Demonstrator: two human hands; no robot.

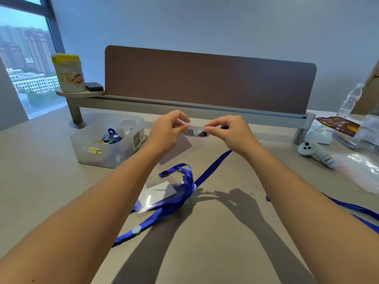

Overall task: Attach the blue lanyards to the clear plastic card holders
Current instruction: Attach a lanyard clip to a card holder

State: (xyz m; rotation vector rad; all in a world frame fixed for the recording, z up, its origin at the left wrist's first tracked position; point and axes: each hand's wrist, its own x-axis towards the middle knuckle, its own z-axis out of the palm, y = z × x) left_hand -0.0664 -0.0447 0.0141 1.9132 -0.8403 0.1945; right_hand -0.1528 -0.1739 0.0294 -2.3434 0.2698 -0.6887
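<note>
Window daylight, hard arm shadows, warped edges

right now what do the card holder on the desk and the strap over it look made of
Card holder: clear soft plastic, probably vinyl; glossy, with glare streaks and the desk showing through. Blue lanyard: woven ribbon, likely polyester; slight sheen, lies in limp folds.
</note>
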